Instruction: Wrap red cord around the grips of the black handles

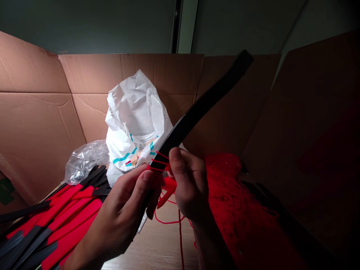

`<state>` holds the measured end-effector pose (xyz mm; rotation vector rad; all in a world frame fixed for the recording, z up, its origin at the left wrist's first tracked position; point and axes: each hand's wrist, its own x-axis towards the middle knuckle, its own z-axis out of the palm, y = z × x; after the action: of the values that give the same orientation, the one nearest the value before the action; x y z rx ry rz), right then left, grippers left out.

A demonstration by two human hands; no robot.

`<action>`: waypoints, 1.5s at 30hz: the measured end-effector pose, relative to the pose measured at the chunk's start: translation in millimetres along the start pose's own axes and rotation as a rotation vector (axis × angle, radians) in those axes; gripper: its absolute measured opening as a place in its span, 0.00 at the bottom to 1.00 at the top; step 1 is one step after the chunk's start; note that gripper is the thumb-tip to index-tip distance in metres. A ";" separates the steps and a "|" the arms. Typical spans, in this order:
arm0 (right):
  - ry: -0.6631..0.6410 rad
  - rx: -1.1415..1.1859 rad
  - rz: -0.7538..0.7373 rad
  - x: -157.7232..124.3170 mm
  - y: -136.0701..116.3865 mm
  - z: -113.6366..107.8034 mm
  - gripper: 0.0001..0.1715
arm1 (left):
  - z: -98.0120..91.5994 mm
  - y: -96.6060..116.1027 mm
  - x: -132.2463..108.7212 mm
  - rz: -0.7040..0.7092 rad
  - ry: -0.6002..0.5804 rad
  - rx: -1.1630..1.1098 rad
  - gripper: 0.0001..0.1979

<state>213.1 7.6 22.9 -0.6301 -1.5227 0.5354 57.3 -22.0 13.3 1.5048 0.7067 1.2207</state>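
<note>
A long, flat black strip (197, 107) with a slight curve slants up to the right from my hands. Turns of thin red cord (159, 162) go around its lower part, spaced apart at the top and closer below. My left hand (123, 202) grips the strip at its lower end, thumb pressed by the lowest turns. Beside the turns, my right hand (189, 183) is closed with the thumb against the fingers, pinching the red cord at the strip's right edge. Loose cord hangs below my hands. My palms hide part of the strip's lower end.
Several black strips with red-wrapped middles (70, 213) lie piled at left. A white plastic bag (135, 112) stands open behind my hands, next to a clear plastic bag (87, 159). A heap of red cord (236, 210) lies at right. Cardboard walls (36, 123) enclose the table (152, 247).
</note>
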 end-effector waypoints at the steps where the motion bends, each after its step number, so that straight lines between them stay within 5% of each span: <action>1: -0.038 0.041 0.025 -0.3 -0.2 0.1 0.30 | 0.8 -1.3 -0.4 0.008 0.018 -0.008 0.24; 6: -0.156 0.107 0.053 -1.4 -4.1 0.7 0.31 | 5.5 -15.0 0.1 -0.198 0.094 -0.175 0.29; 10: -0.109 -0.048 -0.012 -0.5 -8.0 -1.2 0.30 | 2.5 -18.1 7.1 -0.419 -0.195 -0.365 0.34; 16: -0.121 -0.110 -0.009 4.6 -8.5 -4.0 0.34 | 3.9 -26.0 9.1 -0.296 -0.222 -0.400 0.27; 21: -0.158 0.041 -0.019 4.8 -7.8 -5.8 0.34 | -2.0 -30.2 9.2 -0.448 -0.622 -0.646 0.28; 23: -0.074 -0.076 -0.057 4.6 -6.2 -5.5 0.34 | -1.1 -26.5 10.5 -0.318 -0.458 -0.387 0.27; 25: 0.001 -0.204 -0.087 4.5 -3.1 -4.8 0.35 | 4.0 -22.1 9.7 -0.074 -0.117 -0.034 0.23; 28: -0.049 -0.141 -0.070 4.8 3.1 -4.2 0.33 | 13.5 -18.4 4.5 0.073 0.186 0.200 0.26; 31: -0.115 -0.009 -0.034 6.0 7.1 -4.3 0.35 | 14.2 -21.0 2.7 -0.062 0.106 0.018 0.29; 35: -0.091 0.035 -0.041 7.5 4.8 -3.8 0.39 | 1.9 -29.3 13.1 -0.357 -0.463 -0.459 0.34; 36: -0.058 -0.003 -0.077 7.5 3.6 -3.5 0.38 | 0.1 -30.2 15.6 -0.371 -0.516 -0.459 0.34; 38: 0.014 -0.162 -0.187 7.4 1.7 -3.0 0.35 | 1.1 -30.0 16.9 -0.248 -0.334 -0.233 0.31; 41: 0.046 -0.276 -0.303 6.6 1.9 -2.6 0.32 | 9.9 -27.7 9.6 0.003 0.170 0.161 0.24; 43: -0.004 -0.150 -0.273 5.9 3.5 -3.1 0.34 | 13.6 -26.7 4.3 -0.073 0.265 0.129 0.26; 45: -0.051 -0.044 -0.187 5.6 5.2 -4.4 0.36 | 11.5 -25.4 3.8 -0.272 0.163 -0.109 0.29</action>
<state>217.8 15.0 23.7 -0.5048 -1.6262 0.3786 73.1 -14.9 -8.9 1.1853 0.9064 1.1617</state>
